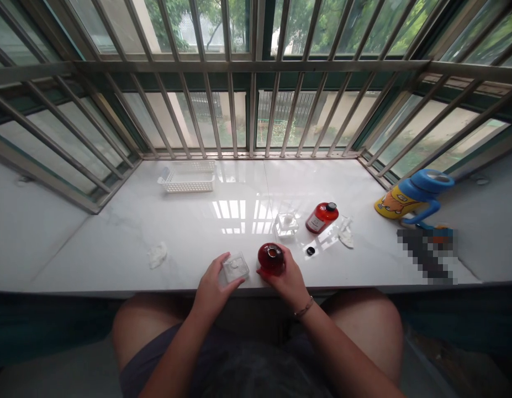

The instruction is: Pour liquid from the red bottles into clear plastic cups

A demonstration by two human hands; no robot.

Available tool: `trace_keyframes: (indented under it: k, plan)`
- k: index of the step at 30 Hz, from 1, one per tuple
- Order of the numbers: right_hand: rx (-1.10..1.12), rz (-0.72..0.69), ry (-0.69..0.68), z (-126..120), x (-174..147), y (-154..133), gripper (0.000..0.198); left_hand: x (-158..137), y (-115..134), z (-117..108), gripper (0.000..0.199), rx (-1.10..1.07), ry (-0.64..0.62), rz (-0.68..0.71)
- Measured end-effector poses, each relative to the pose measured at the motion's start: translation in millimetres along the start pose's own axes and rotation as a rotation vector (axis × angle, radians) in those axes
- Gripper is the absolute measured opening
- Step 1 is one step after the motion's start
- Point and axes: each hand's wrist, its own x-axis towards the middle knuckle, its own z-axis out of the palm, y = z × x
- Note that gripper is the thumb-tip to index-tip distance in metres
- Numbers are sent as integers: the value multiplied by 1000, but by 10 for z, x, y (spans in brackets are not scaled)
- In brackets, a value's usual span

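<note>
Close to the counter's front edge, my left hand (214, 282) grips a small clear square glass container (236, 267) by its sides. Just right of it, my right hand (289, 276) is wrapped round a dark red bottle (270, 256) whose mouth is uncapped. The bottle stands apart from the glass container. A small black cap (311, 251) lies on the counter to the right of the bottle. Behind the bottle sits a second clear square glass container (286, 224). A capped red bottle (322, 218) with a white label stands farther right.
Crumpled white tissues lie at the left (157, 256) and right (346, 232) of the white counter (189, 221). A white plastic basket (188, 179) is at the back left. A blue and yellow flask (413, 194) stands at the right. Metal window bars (251, 66) rise behind.
</note>
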Motion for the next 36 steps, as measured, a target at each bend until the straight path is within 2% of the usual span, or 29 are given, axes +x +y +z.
trace_keyframes:
  k: [7, 15, 20, 27, 32, 36]
  plan:
    - [-154, -80, 121, -289, 24, 12, 77, 79, 70, 143, 71, -32, -64, -2]
    - [-211, -118, 222, -547, 26, -57, 77, 79, 178, 246, 69, 27, -98, 18]
    - [-199, -122, 268, -561, -13, -45, 77, 68, 192, 252, 74, 46, -94, -81]
    - [-191, -13, 201, -498, -76, 63, 79, 75, 245, 232, 69, 62, -110, -79]
    - [-210, -78, 156, -437, -101, 95, 79, 88, 276, 192, 72, 98, -141, -74]
    - [-248, -161, 134, -454, -80, 79, 75, 69, 274, 103, 86, 116, -165, -29]
